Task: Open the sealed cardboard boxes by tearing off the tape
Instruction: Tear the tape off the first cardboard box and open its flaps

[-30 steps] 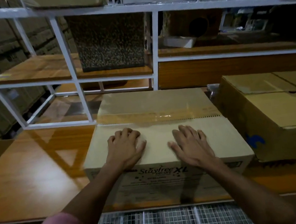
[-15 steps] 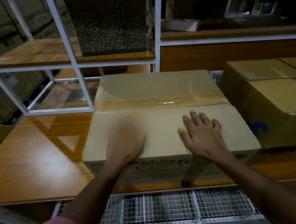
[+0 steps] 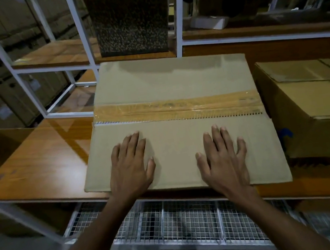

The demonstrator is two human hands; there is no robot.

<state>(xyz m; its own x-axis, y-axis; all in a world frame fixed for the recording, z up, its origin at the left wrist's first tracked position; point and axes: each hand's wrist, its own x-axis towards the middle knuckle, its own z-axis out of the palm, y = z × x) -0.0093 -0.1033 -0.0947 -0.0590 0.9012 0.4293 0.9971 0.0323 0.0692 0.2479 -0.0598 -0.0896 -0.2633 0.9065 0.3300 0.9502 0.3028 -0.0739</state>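
Both hands, left [image 3: 130, 166] and right [image 3: 222, 159], lie flat, fingers straight.

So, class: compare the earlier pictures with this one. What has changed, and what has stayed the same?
The left hand uncurled and now lies flat on the near flap of the sealed box, as the right hand does. The view tipped down, hiding the box's printed front. Unchanged: neither hand has a grip on anything, the tape is on, and the neighbouring box sits alongside.
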